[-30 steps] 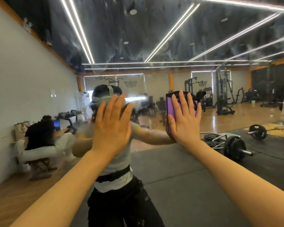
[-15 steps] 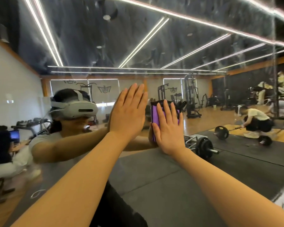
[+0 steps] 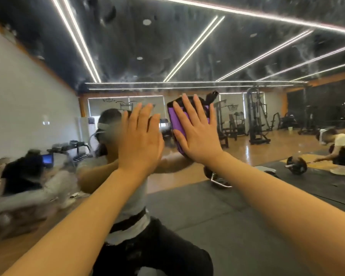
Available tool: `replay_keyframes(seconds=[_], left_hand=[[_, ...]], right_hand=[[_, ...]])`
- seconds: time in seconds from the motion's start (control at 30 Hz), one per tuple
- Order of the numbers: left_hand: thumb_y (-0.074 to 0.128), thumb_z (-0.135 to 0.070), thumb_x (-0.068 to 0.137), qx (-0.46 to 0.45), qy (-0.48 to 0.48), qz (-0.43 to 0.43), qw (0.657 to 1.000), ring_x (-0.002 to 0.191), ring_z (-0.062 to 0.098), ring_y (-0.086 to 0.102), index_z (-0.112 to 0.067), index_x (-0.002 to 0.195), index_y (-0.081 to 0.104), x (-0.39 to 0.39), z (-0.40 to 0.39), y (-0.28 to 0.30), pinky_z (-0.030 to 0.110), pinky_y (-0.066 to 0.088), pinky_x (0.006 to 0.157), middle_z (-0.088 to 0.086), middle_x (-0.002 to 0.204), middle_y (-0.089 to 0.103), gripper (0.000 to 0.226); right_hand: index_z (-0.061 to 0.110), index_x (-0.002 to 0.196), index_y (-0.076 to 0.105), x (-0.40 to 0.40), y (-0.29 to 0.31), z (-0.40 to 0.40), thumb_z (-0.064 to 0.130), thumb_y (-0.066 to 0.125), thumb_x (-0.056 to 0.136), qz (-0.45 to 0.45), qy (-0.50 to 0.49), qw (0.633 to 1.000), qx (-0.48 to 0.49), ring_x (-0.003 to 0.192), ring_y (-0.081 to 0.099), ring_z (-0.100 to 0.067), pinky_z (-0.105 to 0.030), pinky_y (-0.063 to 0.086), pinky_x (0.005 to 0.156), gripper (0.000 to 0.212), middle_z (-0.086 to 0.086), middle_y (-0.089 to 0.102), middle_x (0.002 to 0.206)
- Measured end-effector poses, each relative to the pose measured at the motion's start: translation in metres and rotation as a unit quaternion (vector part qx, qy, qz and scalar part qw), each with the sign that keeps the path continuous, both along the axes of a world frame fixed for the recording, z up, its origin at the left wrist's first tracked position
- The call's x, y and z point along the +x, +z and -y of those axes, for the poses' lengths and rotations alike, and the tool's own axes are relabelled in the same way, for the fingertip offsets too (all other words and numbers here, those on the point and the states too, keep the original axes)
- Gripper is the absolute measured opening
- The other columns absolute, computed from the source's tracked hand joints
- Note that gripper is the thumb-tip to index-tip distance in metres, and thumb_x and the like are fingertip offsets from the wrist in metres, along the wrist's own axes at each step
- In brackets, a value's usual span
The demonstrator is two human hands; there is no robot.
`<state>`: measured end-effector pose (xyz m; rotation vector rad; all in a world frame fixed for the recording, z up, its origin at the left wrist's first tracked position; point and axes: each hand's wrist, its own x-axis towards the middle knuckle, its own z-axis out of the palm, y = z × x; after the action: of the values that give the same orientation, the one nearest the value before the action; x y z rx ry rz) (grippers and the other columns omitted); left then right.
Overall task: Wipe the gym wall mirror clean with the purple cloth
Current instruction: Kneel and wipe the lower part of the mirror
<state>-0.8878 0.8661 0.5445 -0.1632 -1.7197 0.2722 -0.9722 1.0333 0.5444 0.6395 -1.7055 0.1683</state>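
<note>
Head view: wiping is under way, the right hand [image 3: 197, 134] pressing the purple cloth [image 3: 177, 124] flat on the mirror [image 3: 247, 56], fingers straight and spread. Left hand [image 3: 140, 139] lies open on the glass just beside it. Cloth's long axis runs roughly upright. Next move likely needs steady pressure across the streaked upper glass

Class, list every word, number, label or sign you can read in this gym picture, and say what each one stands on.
No text can be read.
Window blinds: emblem designs reflected in the mirror, too blurred for any letters.
Laptop screen: blue glow, nothing legible.
Purple cloth: no print shows.
</note>
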Motion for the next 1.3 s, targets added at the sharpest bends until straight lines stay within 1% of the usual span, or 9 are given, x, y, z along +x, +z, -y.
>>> replay_keyframes(seconds=[0.1, 0.17, 0.37, 0.6, 0.7, 0.8, 0.97, 1.2, 1.3], left_hand=[[0.051, -0.014, 0.093, 0.090, -0.029, -0.030, 0.995, 0.140, 0.036, 0.034, -0.003, 0.132, 0.050, -0.008, -0.021, -0.001, 0.053, 0.021, 0.120, 0.018, 0.146, 0.045, 0.041], [0.055, -0.011, 0.093, 0.123, -0.031, -0.046, 0.991, 0.142, 0.035, 0.032, -0.002, 0.135, 0.047, -0.013, -0.025, -0.003, 0.050, 0.017, 0.121, 0.018, 0.149, 0.041, 0.043], [0.038, -0.028, 0.095, 0.142, 0.052, -0.089, 0.984, 0.145, 0.034, 0.026, -0.001, 0.141, 0.041, -0.026, -0.036, -0.013, 0.044, 0.012, 0.121, 0.018, 0.154, 0.037, 0.053], [0.034, -0.030, 0.096, 0.147, 0.096, -0.095, 0.980, 0.146, 0.037, 0.025, 0.000, 0.145, 0.038, -0.026, -0.039, -0.012, 0.037, 0.004, 0.122, 0.020, 0.156, 0.033, 0.058], [0.033, -0.030, 0.096, 0.146, 0.103, -0.091, 0.980, 0.147, 0.036, 0.025, 0.000, 0.145, 0.038, -0.027, -0.039, -0.011, 0.040, 0.007, 0.122, 0.019, 0.157, 0.032, 0.058], [0.033, -0.030, 0.097, 0.141, 0.109, -0.090, 0.980, 0.147, 0.036, 0.024, 0.000, 0.146, 0.037, -0.026, -0.040, -0.012, 0.042, 0.010, 0.122, 0.020, 0.157, 0.032, 0.058], [0.033, -0.030, 0.098, 0.139, 0.111, -0.086, 0.980, 0.147, 0.035, 0.023, 0.000, 0.147, 0.037, -0.027, -0.038, -0.013, 0.044, 0.010, 0.122, 0.019, 0.158, 0.031, 0.057], [0.032, -0.031, 0.098, 0.133, 0.097, -0.080, 0.983, 0.148, 0.033, 0.023, 0.000, 0.148, 0.037, -0.024, -0.038, -0.012, 0.041, 0.010, 0.121, 0.018, 0.158, 0.032, 0.059], [0.031, -0.032, 0.099, 0.125, 0.092, -0.065, 0.986, 0.149, 0.032, 0.021, -0.001, 0.149, 0.034, -0.022, -0.036, -0.012, 0.039, 0.006, 0.122, 0.018, 0.159, 0.030, 0.059]], right_hand=[[0.016, 0.156, 0.029, -0.008, 0.008, -0.009, 0.048, 0.031, 0.102, -0.045, 0.010, 0.998, 0.038, 0.152, 0.017, -0.036, -0.062, 0.009, 0.119, 0.064, -0.014, 0.024, 0.164], [0.016, 0.156, 0.031, -0.015, 0.013, -0.014, 0.048, 0.033, 0.101, -0.068, 0.014, 0.996, 0.059, 0.152, 0.018, -0.036, -0.062, 0.010, 0.119, 0.064, -0.013, 0.025, 0.163], [0.016, 0.155, 0.035, -0.027, 0.019, -0.025, 0.050, 0.033, 0.098, -0.109, 0.041, 0.990, 0.075, 0.151, 0.022, -0.035, -0.062, 0.013, 0.118, 0.066, -0.012, 0.029, 0.162], [0.016, 0.157, 0.028, -0.074, 0.031, -0.110, 0.047, 0.034, 0.100, -0.083, 0.033, 0.996, 0.026, 0.152, 0.017, -0.034, -0.060, 0.010, 0.119, 0.066, -0.010, 0.022, 0.165], [0.015, 0.157, 0.029, -0.084, 0.032, -0.127, 0.048, 0.033, 0.101, -0.077, 0.045, 0.996, 0.005, 0.152, 0.017, -0.035, -0.061, 0.011, 0.118, 0.065, -0.011, 0.023, 0.165], [0.015, 0.157, 0.031, -0.083, 0.028, -0.121, 0.046, 0.036, 0.100, -0.076, 0.057, 0.995, -0.019, 0.152, 0.017, -0.035, -0.061, 0.012, 0.119, 0.065, -0.012, 0.024, 0.164], [0.014, 0.157, 0.030, -0.071, 0.018, -0.097, 0.046, 0.032, 0.101, -0.048, 0.079, 0.993, -0.070, 0.152, 0.015, -0.037, -0.057, 0.006, 0.120, 0.065, -0.014, 0.023, 0.164], [0.014, 0.156, 0.031, -0.030, -0.011, -0.026, 0.046, 0.033, 0.098, -0.073, 0.076, 0.994, -0.008, 0.151, 0.019, -0.038, -0.059, 0.008, 0.119, 0.066, -0.015, 0.025, 0.163], [0.015, 0.156, 0.031, -0.025, -0.017, -0.020, 0.047, 0.030, 0.100, -0.076, 0.064, 0.995, 0.011, 0.151, 0.021, -0.036, -0.059, 0.008, 0.119, 0.065, -0.014, 0.027, 0.163]])
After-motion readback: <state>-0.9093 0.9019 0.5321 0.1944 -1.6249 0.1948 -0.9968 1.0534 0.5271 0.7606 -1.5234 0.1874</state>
